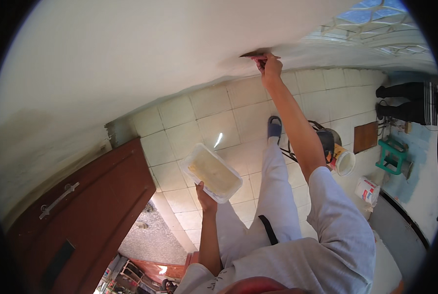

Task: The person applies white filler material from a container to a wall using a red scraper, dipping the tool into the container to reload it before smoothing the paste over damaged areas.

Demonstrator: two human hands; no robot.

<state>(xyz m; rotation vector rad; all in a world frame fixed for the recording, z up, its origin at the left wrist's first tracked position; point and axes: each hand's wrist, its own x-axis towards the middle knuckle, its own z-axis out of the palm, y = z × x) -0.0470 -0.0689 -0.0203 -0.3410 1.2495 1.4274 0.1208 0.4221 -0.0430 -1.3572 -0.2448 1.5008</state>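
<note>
A white wall (130, 54) meets tiled floor (211, 100) beside a red-brown door (99, 201).

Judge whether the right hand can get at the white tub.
Likely yes: the left hand holds the white tub out front and nothing shows between it and the right hand, though that one grips a flat tool at the wall.

Readable with certainty: none. Printed in red on the side of the white bucket (367, 190), at right, near the green stool (392, 156); too small to decipher. Marked with small dark figures, low on the front of the light grey shirt (297, 259); too small to identify as lettering. Coloured yellow-orange on the side of the open, pale bucket (346, 163); not resolvable as text.
</note>
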